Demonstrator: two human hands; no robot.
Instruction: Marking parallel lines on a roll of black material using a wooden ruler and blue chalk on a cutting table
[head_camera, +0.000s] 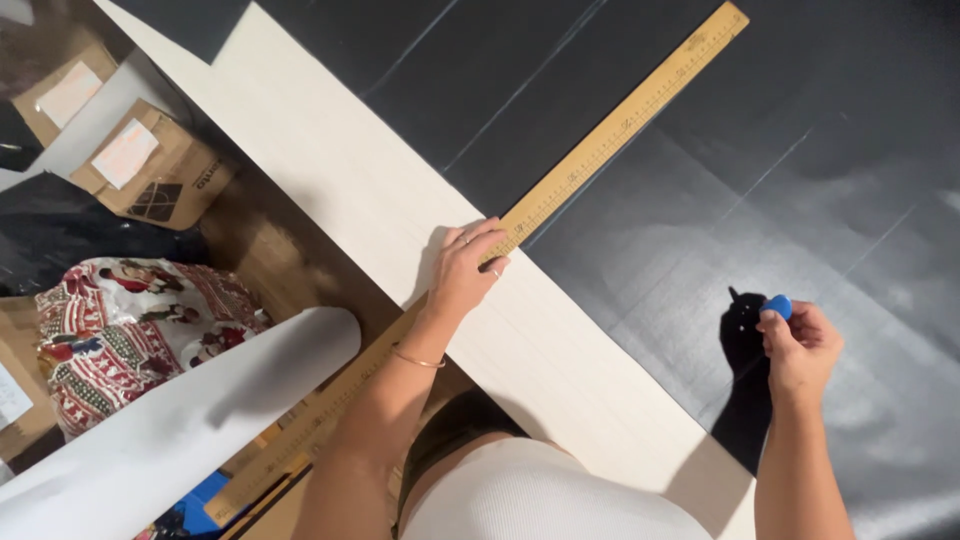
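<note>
two bare hands work over a dark, smooth surface (800, 150) with a pale, wood-grained band (400, 200) along its edge. nearest, the right hand (798, 345) hovers over the dark sheet material with its grip curled tight around a small blue object (779, 305) — rounded, held at the fingertips, throwing a sharp shadow just beside it. the left hand (465, 270), a thin bangle (415, 358) at the wrist, presses flat on a long wooden ruler (600, 150); the fingers are spread and lie on top of it, pinning rather than wrapping. the ruler's long axis runs diagonally, from lower left beyond the surface's edge up to the upper right, where its far end points toward the top right corner. it is flat, yellow-tan, with fine marks along one edge, and it crosses the pale band onto the dark sheet.

off the surface, at left, a wide roll of white paper (180, 420) lies slanted. behind it sits a cloth bundle (130, 320) in red, white and green patterned fabric — what it holds cannot be told. farther off are two brown cardboard boxes (150, 165), closed, with pale labels.
</note>
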